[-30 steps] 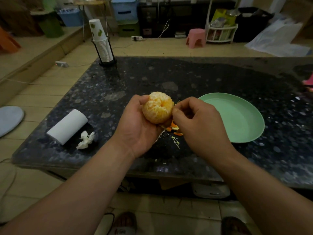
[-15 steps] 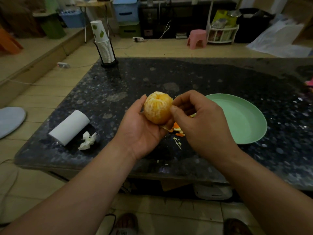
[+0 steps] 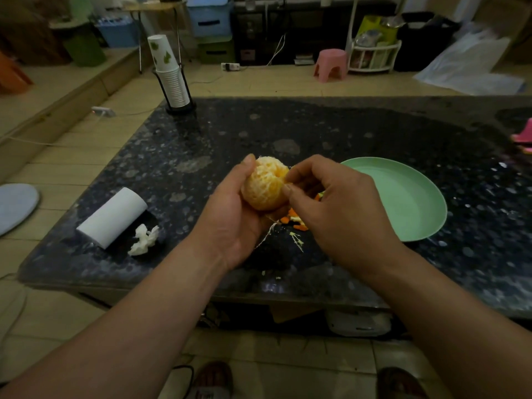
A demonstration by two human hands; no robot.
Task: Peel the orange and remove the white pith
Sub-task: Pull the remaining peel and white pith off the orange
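Note:
A peeled orange [image 3: 265, 185] with white pith netting on its surface sits in my left hand [image 3: 230, 223], whose fingers and thumb curl around it above the dark stone table [image 3: 201, 145]. My right hand [image 3: 342, 214] is at the fruit's right side, thumb and forefinger pinching at the pith near the top centre. Orange peel scraps [image 3: 293, 220] and pith strands [image 3: 296, 240] lie on the table under my hands, partly hidden by my right hand.
A green plate [image 3: 403, 197] lies right of my hands. A white paper roll [image 3: 112, 217] and a crumpled tissue [image 3: 144, 240] are at the left. A cup stack in a holder [image 3: 169, 73] stands at the far left corner. A pink object [image 3: 522, 139] shows at the right edge.
My right hand has moved up from the orange's lower right side to its top, pinching pith there. My left hand has turned the orange slightly.

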